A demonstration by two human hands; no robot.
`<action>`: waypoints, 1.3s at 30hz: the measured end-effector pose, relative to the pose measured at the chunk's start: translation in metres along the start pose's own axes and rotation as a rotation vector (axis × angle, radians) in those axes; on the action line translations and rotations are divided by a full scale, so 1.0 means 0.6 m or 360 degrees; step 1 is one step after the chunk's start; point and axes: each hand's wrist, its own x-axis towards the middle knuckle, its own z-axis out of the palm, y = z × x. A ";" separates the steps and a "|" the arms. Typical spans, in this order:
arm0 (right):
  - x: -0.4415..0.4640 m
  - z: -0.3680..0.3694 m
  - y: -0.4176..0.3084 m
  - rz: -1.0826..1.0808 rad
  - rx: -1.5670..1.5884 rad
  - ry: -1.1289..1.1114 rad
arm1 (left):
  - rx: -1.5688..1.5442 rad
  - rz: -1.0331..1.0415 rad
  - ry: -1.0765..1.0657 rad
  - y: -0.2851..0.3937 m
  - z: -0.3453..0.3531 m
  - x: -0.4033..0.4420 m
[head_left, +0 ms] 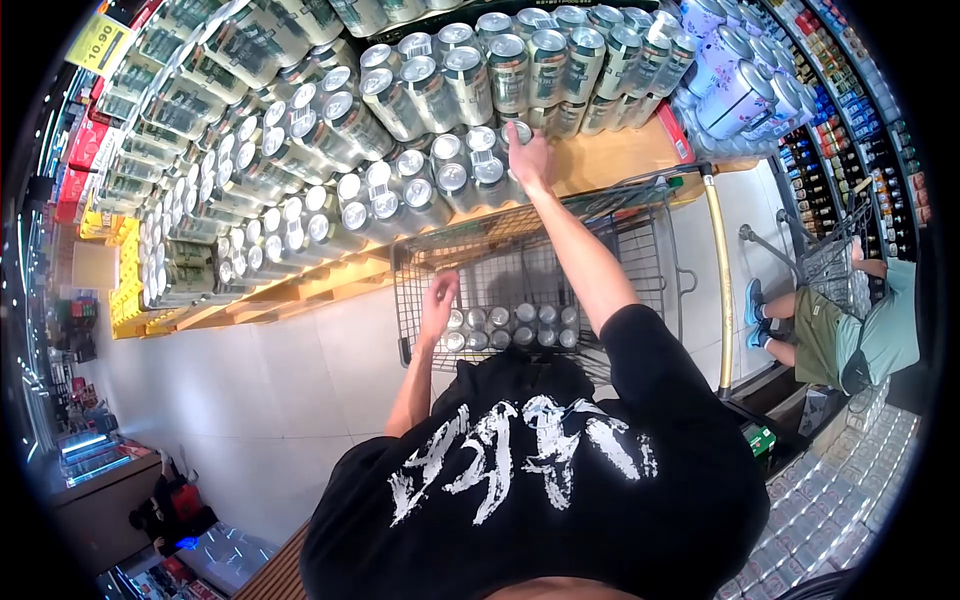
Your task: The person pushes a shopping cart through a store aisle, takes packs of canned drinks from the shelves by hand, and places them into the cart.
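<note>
Silver-topped cans (pixel 420 193) were stacked in long rows across the upper left and centre of the frame, the front ones lined up on a light wooden ledge (pixel 640 150). One can (pixel 518 130) at the right end of the front row was being touched by the right hand (pixel 531 162), with the fingers laid against its upper end. How tightly that grip was closed couldn't be told, tbh, as the far side was hidden. The left hand (pixel 440 298) was held loosely half open, with nothing seen in it, near the left side of the wire cart (pixel 403 300). Two rows of upright cans (pixel 500 330) were sat in there, just right of that hand.

A can like that is probably best gripped round its body, not just pinched at the rim, since smooth metal could easily be let slip. It should be kept upright and eased straight up, so the neighbour isn't knocked. With the arm stretched out that far, a slow, level lift would be advised, imo.
</note>
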 end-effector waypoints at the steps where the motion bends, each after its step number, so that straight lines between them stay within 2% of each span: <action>1: -0.008 -0.007 -0.003 0.0032 -0.0008 0.0013 | -0.0023 0.0023 0.0042 0.039 0.006 0.020; 4: -0.021 -0.004 0.012 0.0011 0.0056 0.0153 | -0.0092 0.0067 0.0183 0.114 0.022 0.076; 7: -0.038 -0.015 0.014 0.0029 0.0147 0.0224 | 0.0191 0.0527 0.0225 0.164 0.035 0.116; 10: -0.059 -0.023 0.020 0.0014 0.0267 0.0274 | 0.0529 0.0714 0.0331 0.202 0.063 0.118; 14: -0.078 -0.024 0.035 -0.0034 0.0346 0.0396 | 0.0416 0.0680 0.0431 0.195 0.080 0.130; 19: -0.108 -0.031 0.054 -0.0062 0.0546 0.0470 | 0.0300 0.0639 0.0394 0.201 0.095 0.135; 22: -0.119 -0.031 0.079 -0.0230 0.0584 0.0547 | -0.0116 0.0590 0.0312 0.192 0.095 0.150; 24: -0.119 -0.033 0.086 -0.0268 0.0552 0.0508 | -0.0155 0.0608 0.0350 0.187 0.092 0.158; 26: -0.122 -0.039 0.086 -0.0294 0.0563 0.0433 | -0.0093 0.0365 0.0359 0.183 0.079 0.164; 27: -0.122 -0.041 0.085 -0.0265 0.0461 0.0430 | -0.0271 0.0494 0.0335 0.183 0.079 0.167; 31: -0.120 -0.033 0.099 -0.0320 0.0483 0.0399 | -0.0121 0.0454 0.0421 0.204 0.070 0.140; 35: -0.144 -0.036 0.127 -0.0340 0.0643 0.0388 | -0.0177 0.0297 0.0311 0.205 0.061 0.118; 36: -0.154 -0.039 0.139 -0.0266 0.0655 0.0373 | -0.0099 0.0370 0.0325 0.173 0.059 0.129; 39: -0.203 -0.054 0.168 -0.0303 0.0705 0.0482 | -0.0178 0.0305 0.0238 0.148 0.063 0.105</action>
